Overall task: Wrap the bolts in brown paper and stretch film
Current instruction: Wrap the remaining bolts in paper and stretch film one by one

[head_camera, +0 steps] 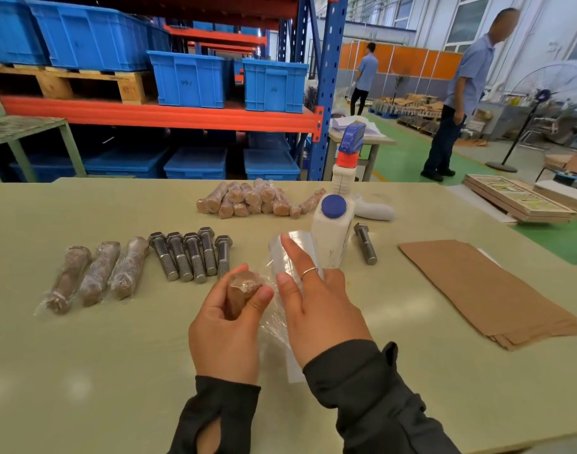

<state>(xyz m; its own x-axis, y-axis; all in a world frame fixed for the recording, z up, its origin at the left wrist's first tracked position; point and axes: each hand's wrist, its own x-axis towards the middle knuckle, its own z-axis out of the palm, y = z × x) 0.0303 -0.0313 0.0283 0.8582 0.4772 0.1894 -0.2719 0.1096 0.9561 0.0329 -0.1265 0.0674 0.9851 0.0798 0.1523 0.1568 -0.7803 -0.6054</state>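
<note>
My left hand (226, 326) grips a paper-wrapped bolt (242, 290) with stretch film stretched over its end. My right hand (316, 306) lies with straight fingers on the stretch film roll (288, 249), film running from it to the bolt. Several bare steel bolts (190, 253) lie in a row left of the hands, and one more bolt (365, 242) lies right of the bottle. Three film-wrapped bolts (97, 273) lie at the far left. A stack of brown paper sheets (486, 290) lies at the right.
A pile of paper-wrapped bolts (257, 199) sits at the table's far side. A white spray bottle (334, 224) stands just behind the film roll, a white handle (373, 209) beside it. Two people (460, 93) stand beyond the table, near racks of blue crates (188, 78).
</note>
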